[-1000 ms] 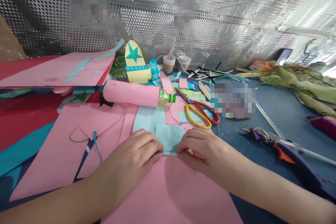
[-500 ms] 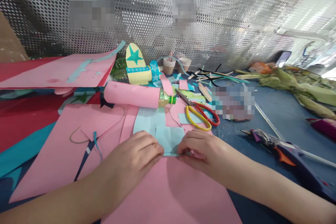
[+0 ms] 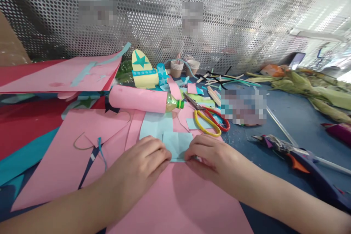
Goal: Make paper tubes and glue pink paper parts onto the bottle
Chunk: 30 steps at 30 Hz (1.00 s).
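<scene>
A small light-blue piece of paper (image 3: 178, 146) with a crease down its middle lies on a large pink sheet (image 3: 175, 197). My left hand (image 3: 150, 157) pinches its near left corner, fingers closed. At the near right corner, my right hand (image 3: 205, 155) grips the same paper between thumb and curled fingers. Just beyond lies another light-blue sheet (image 3: 155, 124). Scissors (image 3: 207, 115) with one red and one yellow handle rest past my right hand. Behind the papers, a bottle wrapped in pink paper (image 3: 138, 98) lies on its side, its green cap pointing right.
A glue gun (image 3: 298, 161) lies on the blue table at right, near corn husks (image 3: 309, 87). Two small cups (image 3: 177, 68) stand by the perforated metal wall. A yellow paper rocket (image 3: 144, 71) sits behind the bottle. Stacked pink and red sheets (image 3: 93, 71) are at left.
Both hands stay at the paper's near corners. The paper's near edge, which showed a narrow folded strip, now looks slightly flatter. Otherwise the view has barely shifted.
</scene>
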Motion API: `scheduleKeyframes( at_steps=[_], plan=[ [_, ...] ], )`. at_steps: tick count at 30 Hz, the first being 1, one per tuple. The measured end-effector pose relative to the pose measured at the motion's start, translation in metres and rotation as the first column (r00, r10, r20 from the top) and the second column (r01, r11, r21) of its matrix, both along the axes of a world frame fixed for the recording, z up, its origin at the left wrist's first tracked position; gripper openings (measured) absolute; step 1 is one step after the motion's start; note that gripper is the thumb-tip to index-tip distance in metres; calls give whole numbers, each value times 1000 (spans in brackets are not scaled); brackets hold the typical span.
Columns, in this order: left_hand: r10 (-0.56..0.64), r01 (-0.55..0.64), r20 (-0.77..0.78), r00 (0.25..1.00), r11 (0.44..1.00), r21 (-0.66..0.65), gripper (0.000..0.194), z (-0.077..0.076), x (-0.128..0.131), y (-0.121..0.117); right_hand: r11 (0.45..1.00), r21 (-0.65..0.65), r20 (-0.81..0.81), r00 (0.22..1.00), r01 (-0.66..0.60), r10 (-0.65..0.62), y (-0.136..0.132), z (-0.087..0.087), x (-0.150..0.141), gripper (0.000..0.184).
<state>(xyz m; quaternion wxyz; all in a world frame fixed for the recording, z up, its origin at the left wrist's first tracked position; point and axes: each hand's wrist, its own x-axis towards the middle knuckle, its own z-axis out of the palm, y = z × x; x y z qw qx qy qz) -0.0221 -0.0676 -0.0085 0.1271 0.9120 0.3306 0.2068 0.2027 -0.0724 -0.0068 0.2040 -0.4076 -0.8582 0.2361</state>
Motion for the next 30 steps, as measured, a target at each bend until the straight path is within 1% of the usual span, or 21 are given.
scheduleKeyframes(
  at_steps=[3,5,7,9,11,13,17,20,24,27,30],
  plan=[
    [47,-43,81,996,998,-47,16,-3,-1,2,999,-14,-17,999,32,-32,0,-2,0,16],
    [61,-54,109,992,996,-68,16,-5,-2,3,999,12,-30,999,40,-39,0,-4,0,16],
    [68,-61,118,991,996,-62,16,-5,-3,4,999,41,-23,999,28,-27,0,-4,-1,16],
    [61,-58,88,994,998,-37,17,-4,-3,3,998,69,22,1000,-1,-1,1,-2,-1,15],
    [20,-20,27,999,1000,1,20,-3,-3,3,994,100,78,997,-31,23,1,0,-1,15],
    [-25,25,-23,999,999,33,23,-2,-3,3,990,128,98,994,-54,41,1,0,0,16],
    [-51,55,-48,998,995,80,26,-1,-4,4,993,108,28,998,-56,53,1,-2,1,15],
    [-43,47,-48,998,995,92,25,0,-4,4,996,74,10,999,-47,46,2,-2,2,13],
    [-18,18,2,1000,999,36,19,-1,-4,4,997,67,-1,999,-37,37,2,-3,2,12],
    [46,-44,59,997,999,-30,13,-3,-3,6,996,86,-33,999,-12,15,3,-7,2,14],
    [96,-89,110,989,994,-70,14,-5,-3,6,995,97,-50,999,-4,9,4,-9,1,15]
  ],
)
